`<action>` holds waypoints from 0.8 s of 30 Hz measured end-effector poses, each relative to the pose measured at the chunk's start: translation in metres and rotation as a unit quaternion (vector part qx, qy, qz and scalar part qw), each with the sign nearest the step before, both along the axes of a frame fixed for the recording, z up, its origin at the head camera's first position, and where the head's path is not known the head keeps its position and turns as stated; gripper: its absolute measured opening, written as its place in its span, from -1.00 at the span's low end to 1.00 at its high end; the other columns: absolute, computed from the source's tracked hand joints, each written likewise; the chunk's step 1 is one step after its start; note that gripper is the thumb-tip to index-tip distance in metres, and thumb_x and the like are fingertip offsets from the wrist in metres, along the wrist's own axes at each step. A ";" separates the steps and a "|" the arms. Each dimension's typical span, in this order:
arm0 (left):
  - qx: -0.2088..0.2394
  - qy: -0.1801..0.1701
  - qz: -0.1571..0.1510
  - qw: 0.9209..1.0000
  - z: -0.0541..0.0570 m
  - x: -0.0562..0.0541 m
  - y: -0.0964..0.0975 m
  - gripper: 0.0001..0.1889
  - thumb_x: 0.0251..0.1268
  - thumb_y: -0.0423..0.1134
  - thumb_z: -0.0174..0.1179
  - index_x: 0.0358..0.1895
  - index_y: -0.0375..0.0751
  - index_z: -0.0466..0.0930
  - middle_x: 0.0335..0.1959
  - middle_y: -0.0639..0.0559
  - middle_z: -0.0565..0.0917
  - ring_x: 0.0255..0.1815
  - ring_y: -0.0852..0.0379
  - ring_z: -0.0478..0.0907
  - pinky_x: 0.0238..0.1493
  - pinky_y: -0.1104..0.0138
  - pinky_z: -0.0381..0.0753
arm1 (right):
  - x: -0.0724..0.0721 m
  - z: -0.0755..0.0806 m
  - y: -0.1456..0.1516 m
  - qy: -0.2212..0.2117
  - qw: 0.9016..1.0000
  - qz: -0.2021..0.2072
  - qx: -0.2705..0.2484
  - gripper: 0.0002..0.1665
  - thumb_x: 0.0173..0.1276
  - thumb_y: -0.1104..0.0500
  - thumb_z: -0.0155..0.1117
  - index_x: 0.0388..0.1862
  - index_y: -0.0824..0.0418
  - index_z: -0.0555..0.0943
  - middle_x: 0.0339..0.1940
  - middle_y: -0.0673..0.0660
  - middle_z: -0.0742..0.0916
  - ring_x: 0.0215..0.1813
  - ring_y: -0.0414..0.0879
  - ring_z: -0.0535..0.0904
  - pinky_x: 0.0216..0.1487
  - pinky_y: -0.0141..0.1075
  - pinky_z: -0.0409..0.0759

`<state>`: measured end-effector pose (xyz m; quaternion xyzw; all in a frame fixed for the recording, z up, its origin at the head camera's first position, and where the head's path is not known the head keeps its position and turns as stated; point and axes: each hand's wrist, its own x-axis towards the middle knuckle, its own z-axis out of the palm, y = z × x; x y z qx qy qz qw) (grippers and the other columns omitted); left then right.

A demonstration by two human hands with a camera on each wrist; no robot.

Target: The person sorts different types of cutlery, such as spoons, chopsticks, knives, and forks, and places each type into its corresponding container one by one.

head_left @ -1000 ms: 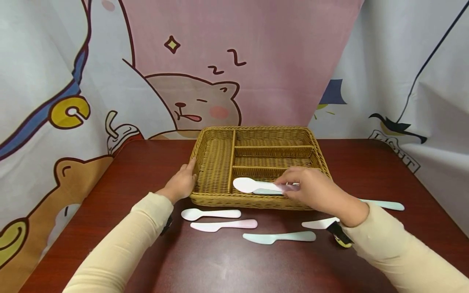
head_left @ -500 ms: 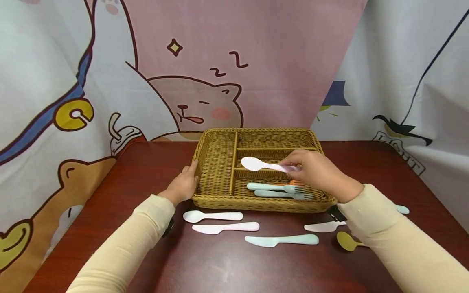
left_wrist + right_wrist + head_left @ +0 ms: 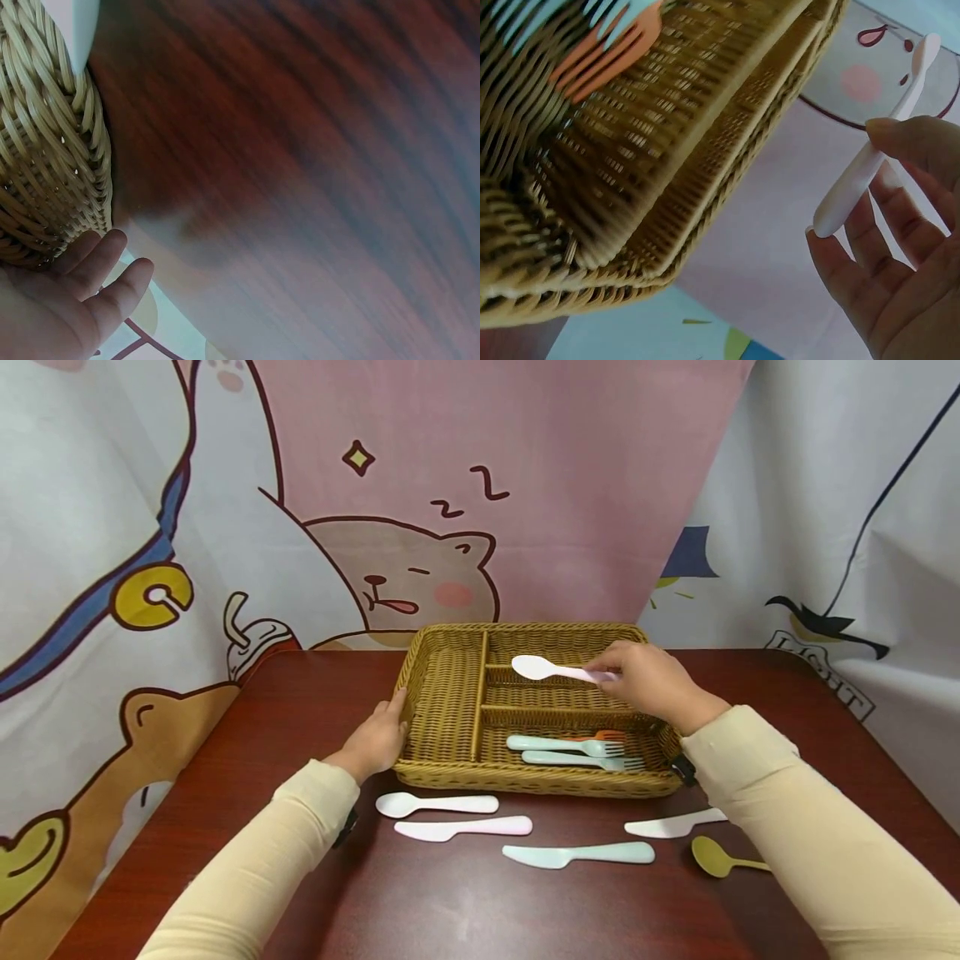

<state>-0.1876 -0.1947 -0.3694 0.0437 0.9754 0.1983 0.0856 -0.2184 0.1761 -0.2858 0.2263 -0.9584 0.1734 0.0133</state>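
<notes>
My right hand [image 3: 656,685] pinches a pale pink spoon [image 3: 534,667] by its handle, over the back compartments of a wicker cutlery basket [image 3: 525,777]. In the right wrist view, thumb and fingertips hold the spoon handle [image 3: 845,196] beside the basket rim. My left hand [image 3: 372,739] rests against the basket's left side, its fingers [image 3: 124,289] extended along the weave. In the front right compartment lie two mint forks [image 3: 555,744] and a partly hidden orange fork [image 3: 611,735].
On the table before the basket lie a white spoon [image 3: 438,805], a pink knife [image 3: 463,828], a mint knife [image 3: 577,854], a white knife [image 3: 671,825] and an olive spoon [image 3: 712,857]. A printed cloth [image 3: 570,485] hangs behind the table.
My right hand has lifted the pink spoon up and back, from above the forks to over the rear compartments. The left hand stays at the basket's side.
</notes>
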 end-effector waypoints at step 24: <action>0.002 0.008 -0.002 1.000 -0.001 0.000 0.000 -0.37 0.55 -0.27 -0.23 0.56 -0.26 -0.25 0.41 -0.43 0.15 0.31 -0.27 0.34 0.28 -0.02 0.35 | -0.048 -0.017 0.007 0.020 0.998 -0.047 0.031 -0.67 0.28 0.31 0.28 0.04 0.21 0.69 -0.02 0.22 0.67 -0.03 0.20 0.59 -0.07 0.13 0.53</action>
